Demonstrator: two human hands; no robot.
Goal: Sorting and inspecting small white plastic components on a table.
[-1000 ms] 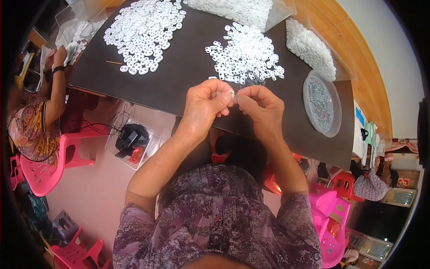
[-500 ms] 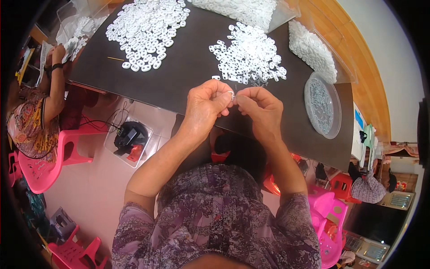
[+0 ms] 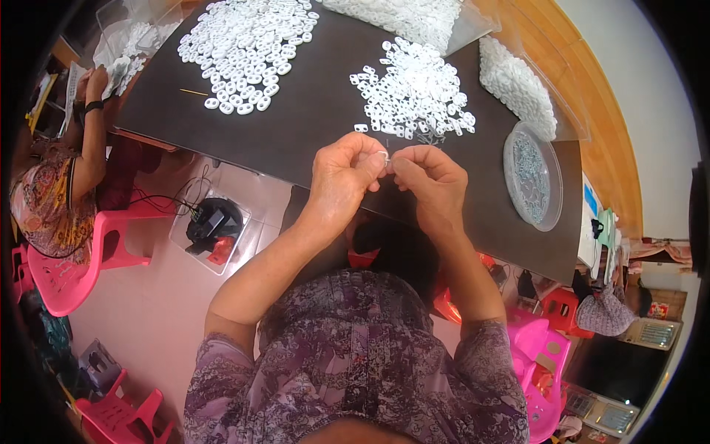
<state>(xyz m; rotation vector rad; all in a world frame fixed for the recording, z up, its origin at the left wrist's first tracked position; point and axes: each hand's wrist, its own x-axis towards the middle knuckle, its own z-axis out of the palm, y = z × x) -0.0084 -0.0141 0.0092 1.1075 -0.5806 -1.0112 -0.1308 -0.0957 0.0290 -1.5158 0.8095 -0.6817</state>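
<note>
With both hands pinched shut, left hand (image 3: 342, 177) holding a white ring (image 3: 382, 156), right hand (image 3: 433, 181) a thin wire (image 3: 387, 148), I judge threading comes next, needing steady aim.

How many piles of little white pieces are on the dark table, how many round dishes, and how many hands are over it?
Loose piles of small white pieces: 2
Clear bags of white pieces: 2
Round clear dish: 1
Hands pinching together, left hand and right hand: 2
Total: 7
</note>
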